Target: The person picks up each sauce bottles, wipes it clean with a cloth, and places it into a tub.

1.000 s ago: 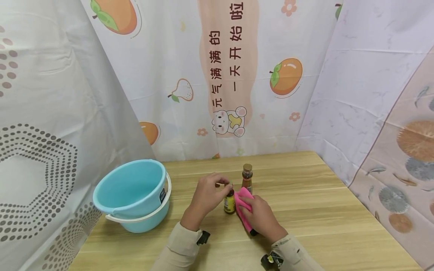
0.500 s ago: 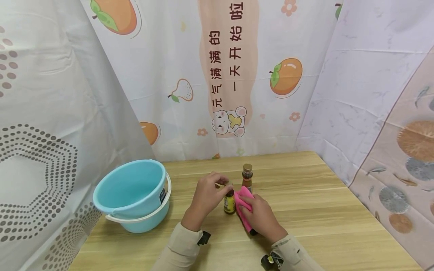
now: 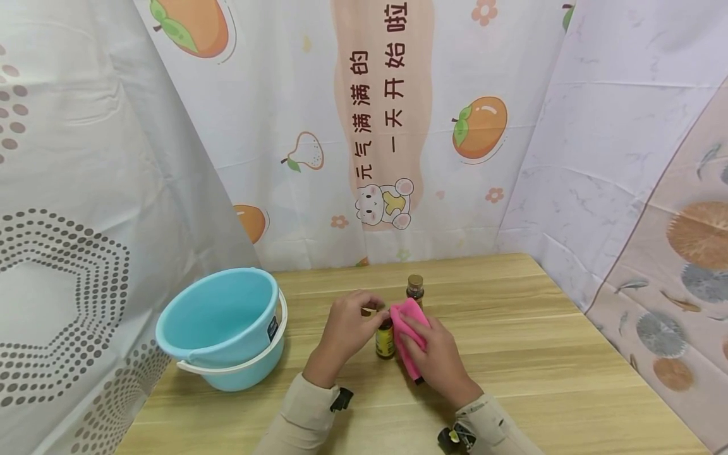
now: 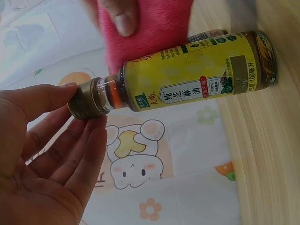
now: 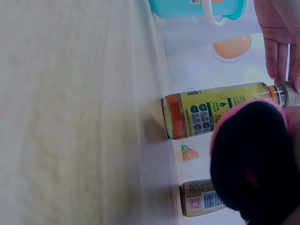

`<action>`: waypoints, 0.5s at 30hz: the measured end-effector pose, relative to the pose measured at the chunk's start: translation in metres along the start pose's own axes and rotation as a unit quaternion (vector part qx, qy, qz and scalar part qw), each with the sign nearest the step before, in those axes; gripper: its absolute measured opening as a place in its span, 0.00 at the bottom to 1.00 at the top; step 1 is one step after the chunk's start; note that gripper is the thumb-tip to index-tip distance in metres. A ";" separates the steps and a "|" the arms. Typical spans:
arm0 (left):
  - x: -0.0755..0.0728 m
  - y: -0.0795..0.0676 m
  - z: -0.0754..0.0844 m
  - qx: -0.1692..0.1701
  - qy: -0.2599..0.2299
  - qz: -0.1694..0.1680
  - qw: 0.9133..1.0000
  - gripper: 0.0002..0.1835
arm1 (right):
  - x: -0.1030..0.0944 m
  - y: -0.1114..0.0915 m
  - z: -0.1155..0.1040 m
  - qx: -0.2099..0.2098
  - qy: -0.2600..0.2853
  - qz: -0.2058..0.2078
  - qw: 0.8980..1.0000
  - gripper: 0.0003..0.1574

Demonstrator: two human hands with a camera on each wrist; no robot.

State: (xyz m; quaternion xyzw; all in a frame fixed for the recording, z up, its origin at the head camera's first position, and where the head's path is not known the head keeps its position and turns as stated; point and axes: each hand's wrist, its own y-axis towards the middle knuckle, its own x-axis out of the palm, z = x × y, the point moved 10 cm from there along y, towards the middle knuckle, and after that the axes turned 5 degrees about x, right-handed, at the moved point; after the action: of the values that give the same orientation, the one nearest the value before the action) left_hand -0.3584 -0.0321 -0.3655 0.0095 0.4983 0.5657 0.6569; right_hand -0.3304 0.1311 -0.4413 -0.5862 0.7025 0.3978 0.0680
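Observation:
A sesame oil bottle [image 4: 187, 77] with a yellow label stands upright on the table. My left hand [image 3: 348, 325] pinches its gold-brown cap [image 4: 86, 101] between thumb and fingertips. In my right hand [image 3: 440, 360] is a pink cloth [image 3: 414, 309], held against the right side of the bottle near its shoulder. The cloth's dark underside shows in the right wrist view and covers part of the label. Just behind the cloth stands a second bottle [image 3: 415, 287] with a brown cap, partly hidden by it.
At the table's left stands a light blue bucket [image 3: 244, 376] with a white handle. The wooden table [image 3: 546, 354] ends at a printed curtain [image 3: 318, 208] behind, with more hanging cloth along both sides.
My right hand has slid the pink cloth upward along the sesame oil bottle, towards its neck. The cloth now hides more of the bottle behind. My left hand stays on the cap.

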 end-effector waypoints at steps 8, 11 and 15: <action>0.003 0.000 -0.001 0.012 -0.008 -0.005 1.000 0.04 | -0.005 -0.001 -0.006 -0.022 0.008 0.021 1.000 0.25; 0.003 0.000 -0.001 0.015 -0.010 -0.003 1.000 0.04 | -0.003 0.000 -0.004 -0.015 0.004 0.013 1.000 0.23; 0.004 0.001 -0.001 0.014 -0.012 -0.002 1.000 0.04 | 0.000 0.001 0.000 -0.003 -0.005 0.001 1.000 0.23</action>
State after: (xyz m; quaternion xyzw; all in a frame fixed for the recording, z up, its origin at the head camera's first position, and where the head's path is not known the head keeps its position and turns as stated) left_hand -0.3604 -0.0298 -0.3681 0.0244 0.4986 0.5567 0.6639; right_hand -0.3309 0.1311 -0.4411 -0.5838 0.7012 0.4032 0.0697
